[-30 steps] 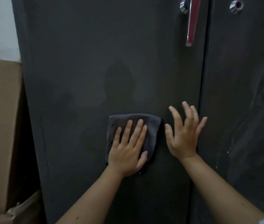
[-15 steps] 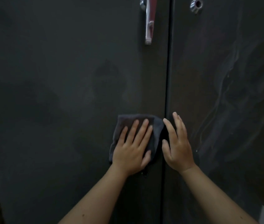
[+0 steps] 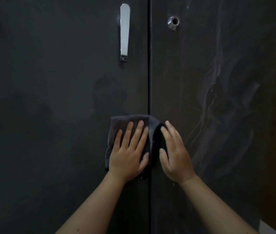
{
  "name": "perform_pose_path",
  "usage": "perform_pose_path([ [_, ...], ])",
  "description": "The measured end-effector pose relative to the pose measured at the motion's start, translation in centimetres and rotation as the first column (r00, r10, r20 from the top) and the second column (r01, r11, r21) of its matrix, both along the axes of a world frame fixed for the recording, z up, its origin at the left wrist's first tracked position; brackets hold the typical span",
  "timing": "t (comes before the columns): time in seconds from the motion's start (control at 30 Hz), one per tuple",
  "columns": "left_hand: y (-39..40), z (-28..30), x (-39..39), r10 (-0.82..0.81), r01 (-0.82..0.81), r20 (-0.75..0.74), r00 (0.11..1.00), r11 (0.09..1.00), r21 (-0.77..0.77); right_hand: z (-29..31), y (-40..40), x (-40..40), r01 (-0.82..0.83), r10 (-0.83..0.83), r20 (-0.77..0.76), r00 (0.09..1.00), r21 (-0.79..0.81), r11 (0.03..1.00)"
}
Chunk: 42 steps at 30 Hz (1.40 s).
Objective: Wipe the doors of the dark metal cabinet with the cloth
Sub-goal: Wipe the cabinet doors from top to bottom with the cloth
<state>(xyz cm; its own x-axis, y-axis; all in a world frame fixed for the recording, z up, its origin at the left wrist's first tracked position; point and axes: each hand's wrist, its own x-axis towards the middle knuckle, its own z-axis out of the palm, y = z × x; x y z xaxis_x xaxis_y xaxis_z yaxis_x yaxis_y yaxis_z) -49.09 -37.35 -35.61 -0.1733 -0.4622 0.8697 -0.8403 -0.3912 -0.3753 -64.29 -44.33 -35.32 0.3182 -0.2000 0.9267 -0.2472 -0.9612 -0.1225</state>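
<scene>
The dark metal cabinet fills the head view, its left door [image 3: 49, 98] and right door [image 3: 226, 191] meeting at a vertical seam [image 3: 149, 65]. A dark grey folded cloth [image 3: 122, 123] lies flat on the left door, its right edge reaching across the seam. My left hand [image 3: 128, 154] presses it against the door with spread fingers. My right hand [image 3: 174, 154] rests flat on the right door, fingers together, touching the cloth's right edge. Pale wet streaks [image 3: 213, 92] run down the right door.
A chrome lever handle [image 3: 124, 31] hangs on the left door above the cloth. A round chrome lock [image 3: 173, 22] sits on the right door. A pale patch of floor or wall [image 3: 268, 228] shows at the bottom right corner.
The cloth and my left hand have slid right to the seam. My right hand has closed its fingers and come against the cloth's edge. The cardboard box at the left has left the view.
</scene>
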Motion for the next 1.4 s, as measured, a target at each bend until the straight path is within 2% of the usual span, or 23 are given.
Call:
perform_pose_path([
  [0.2,0.2,-1.0,-0.2,0.003,-0.003,-0.016,1.000,1.000,0.025,-0.2,0.3,0.4,0.007,-0.007,-0.005,1.000,0.035,0.999],
  [0.47,-1.0,6.1,-1.0,-0.069,0.068,-0.017,0.997,0.997,-0.041,3.3,0.2,0.4,0.011,-0.010,0.148,0.989,-0.001,1.000],
  [0.6,-1.1,6.9,-0.8,-0.075,0.075,-0.002,0.997,0.997,-0.023,5.8,0.4,0.8,0.020,-0.013,0.233,0.972,-0.026,0.999],
  [0.83,-1.4,9.4,-1.2,-0.126,0.126,0.005,0.992,0.992,0.020,11.3,-0.5,1.8,0.227,-0.196,0.329,0.924,-0.058,0.972],
  [0.97,-2.3,13.7,-1.8,-0.171,0.171,0.004,0.985,0.985,0.034,14.8,-1.8,1.9,0.345,-0.292,0.391,0.873,-0.073,0.936],
  [1.2,-4.1,20.5,-3.7,-0.217,0.217,0.008,0.976,0.976,0.025,20.3,-4.3,0.6,0.465,-0.383,0.440,0.812,-0.091,0.881],
  [1.3,-4.9,21.8,-4.7,-0.214,0.214,0.002,0.977,0.977,0.000,21.7,-5.5,-0.1,0.516,-0.410,0.469,0.782,-0.119,0.848],
  [1.4,-5.5,21.9,-5.0,-0.218,0.218,0.010,0.976,0.976,-0.020,21.9,-6.6,-0.2,0.494,-0.367,0.496,0.787,-0.151,0.856],
])
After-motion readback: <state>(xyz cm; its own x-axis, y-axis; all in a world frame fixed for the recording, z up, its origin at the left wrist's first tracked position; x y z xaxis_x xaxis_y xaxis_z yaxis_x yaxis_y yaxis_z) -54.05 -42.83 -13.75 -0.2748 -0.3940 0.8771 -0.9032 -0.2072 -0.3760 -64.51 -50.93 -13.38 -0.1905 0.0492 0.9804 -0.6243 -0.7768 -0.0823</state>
